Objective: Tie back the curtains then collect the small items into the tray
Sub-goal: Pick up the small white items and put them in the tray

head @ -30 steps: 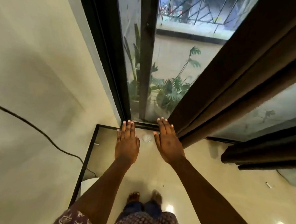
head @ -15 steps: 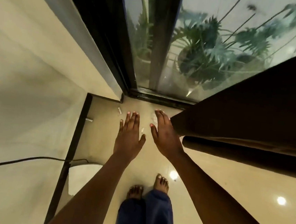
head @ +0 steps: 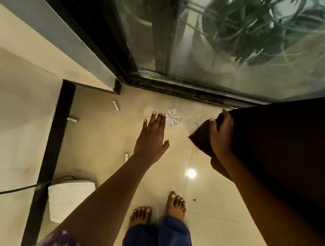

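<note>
Curtain edge in hand: gather it before you tie

Your right hand [head: 221, 136] grips the leading edge of the dark brown curtain [head: 286, 146], thumb and fingers curled round a fold of cloth near its lower corner, just in front of the sliding glass door [head: 233, 56]. Your left hand [head: 152, 139] hangs open over the tiled floor [head: 218, 217], fingers straight, holding nothing.

Judging by the grip, you are only starting to draw the curtain back. Bring the free left hand across to the cloth and gather the folds between both hands, so the whole width bunches evenly instead of trailing a loose corner. Take hold higher up the panel if you can; a pull from the bottom corner tends to twist the fabric. No tie-back shows in this view, so find it before you commit.

Mind your feet. The small items lie scattered on the floor near the door track: a round clear ribbed piece [head: 172, 117] just beyond your left fingertips, a small white piece [head: 116, 105] by the corner, a short metal cylinder [head: 72, 118] against the black skirting [head: 52, 142], and another white piece [head: 126, 157] beside your left wrist. No tray is clearly visible; leave them until the curtain is secured.
</note>
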